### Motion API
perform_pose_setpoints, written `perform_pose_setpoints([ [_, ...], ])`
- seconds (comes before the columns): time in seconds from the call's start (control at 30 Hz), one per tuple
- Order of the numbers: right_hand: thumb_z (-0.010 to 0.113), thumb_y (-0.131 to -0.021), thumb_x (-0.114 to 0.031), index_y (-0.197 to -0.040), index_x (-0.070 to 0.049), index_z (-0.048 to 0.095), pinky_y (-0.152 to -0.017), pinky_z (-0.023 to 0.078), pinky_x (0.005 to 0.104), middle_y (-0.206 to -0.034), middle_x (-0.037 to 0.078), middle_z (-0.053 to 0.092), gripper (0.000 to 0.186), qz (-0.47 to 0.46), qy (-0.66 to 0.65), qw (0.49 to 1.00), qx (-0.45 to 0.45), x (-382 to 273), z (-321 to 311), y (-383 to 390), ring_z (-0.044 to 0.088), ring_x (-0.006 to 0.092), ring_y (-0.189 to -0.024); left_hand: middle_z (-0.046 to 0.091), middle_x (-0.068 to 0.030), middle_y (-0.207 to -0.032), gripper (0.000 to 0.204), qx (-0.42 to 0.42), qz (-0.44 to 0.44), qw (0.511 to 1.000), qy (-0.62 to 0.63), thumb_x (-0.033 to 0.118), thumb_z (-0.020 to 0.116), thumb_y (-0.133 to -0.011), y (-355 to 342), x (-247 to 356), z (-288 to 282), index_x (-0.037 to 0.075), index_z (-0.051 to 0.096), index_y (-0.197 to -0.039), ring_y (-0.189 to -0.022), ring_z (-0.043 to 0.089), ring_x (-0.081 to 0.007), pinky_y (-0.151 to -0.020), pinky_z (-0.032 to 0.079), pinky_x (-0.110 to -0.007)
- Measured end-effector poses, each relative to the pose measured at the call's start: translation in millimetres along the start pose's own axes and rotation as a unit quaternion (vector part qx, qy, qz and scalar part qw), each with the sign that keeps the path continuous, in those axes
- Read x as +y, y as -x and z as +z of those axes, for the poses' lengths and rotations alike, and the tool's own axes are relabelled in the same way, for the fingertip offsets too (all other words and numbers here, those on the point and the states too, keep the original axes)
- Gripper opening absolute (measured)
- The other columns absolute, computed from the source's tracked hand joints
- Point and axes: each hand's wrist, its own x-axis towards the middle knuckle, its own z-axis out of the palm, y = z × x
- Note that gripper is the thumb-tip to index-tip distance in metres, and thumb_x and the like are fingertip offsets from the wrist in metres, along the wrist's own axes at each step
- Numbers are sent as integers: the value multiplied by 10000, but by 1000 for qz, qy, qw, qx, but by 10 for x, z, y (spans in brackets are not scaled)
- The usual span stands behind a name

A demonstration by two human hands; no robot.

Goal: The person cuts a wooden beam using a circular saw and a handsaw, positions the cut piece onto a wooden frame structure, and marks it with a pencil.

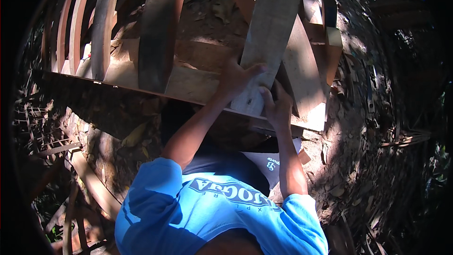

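Observation:
A wide wooden plank (270, 23) stretches away from me, its near end resting on a long crosswise board (193, 82). My left hand (235, 79) grips the plank's left edge, with the thumb lying over its top face. On the opposite edge, my right hand (280, 104) holds the same plank near its end, thumb on top. Fingers of both hands are partly hidden beneath or beside the wood. Just right of the plank, another board (304, 66) slants down to the crosswise board's right end.
Several upright slats (103, 28) and a broad dark plank (158, 33) stand along the board to the left. Loose wood strips (92, 179) lie on the leaf-strewn ground at lower left. Dry leaves and debris (349, 160) cover the ground at right.

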Motion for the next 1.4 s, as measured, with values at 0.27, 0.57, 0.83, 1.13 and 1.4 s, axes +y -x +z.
perform_pose_setpoints([
  [0.27, 725, -935, -259, -1333, 4, 599, -943, 528, 411, -1173, 240, 697, 494, 9, -13, 1000, -4, -19, -8, -2, 688, 354, -1117, 731, -167, -1048, 711, 6, 12, 1000, -5, 460, 876, -746, -18, -31, 22, -46, 631, -1181, -991, 717, -241, -874, 557, -378],
  [0.57, 719, -939, -242, -1335, 0, 601, -950, 526, 412, -1179, 237, 696, 479, 38, -11, 999, -13, -27, -15, 4, 688, 341, -1124, 726, -179, -1056, 746, 18, 37, 999, -7, 497, 865, -748, -13, 9, 46, -47, 618, -1196, -989, 716, -253, -876, 556, -383],
  [0.83, 704, -946, -223, -1343, 11, 590, -964, 516, 419, -1192, 246, 687, 475, -11, -23, 1000, -4, 17, -13, -2, 677, 356, -1139, 730, -186, -1044, 719, 13, 20, 999, -33, 404, 904, -684, -15, -43, 21, -62, 637, -1163, -977, 721, -250, -872, 556, -372],
  [1.13, 720, -941, -268, -1343, 27, 587, -949, 523, 411, -1181, 245, 689, 516, -43, -12, 999, 31, -84, -154, 77, 685, 351, -1111, 732, -177, -1049, 745, 27, 1, 997, -67, 394, 931, -652, -27, -80, 48, -74, 638, -1153, -978, 718, -244, -883, 551, -370],
  [1.4, 561, -909, -723, -1404, 109, 483, -630, 438, 298, -734, 47, 550, 972, -288, -172, 893, 300, -1211, -1768, 482, 527, 126, -717, 724, -134, -1064, 619, -6, -3, 999, -38, 269, 882, -728, 7, 66, 73, -59, 620, -1183, -975, 701, -206, -863, 558, -351],
])
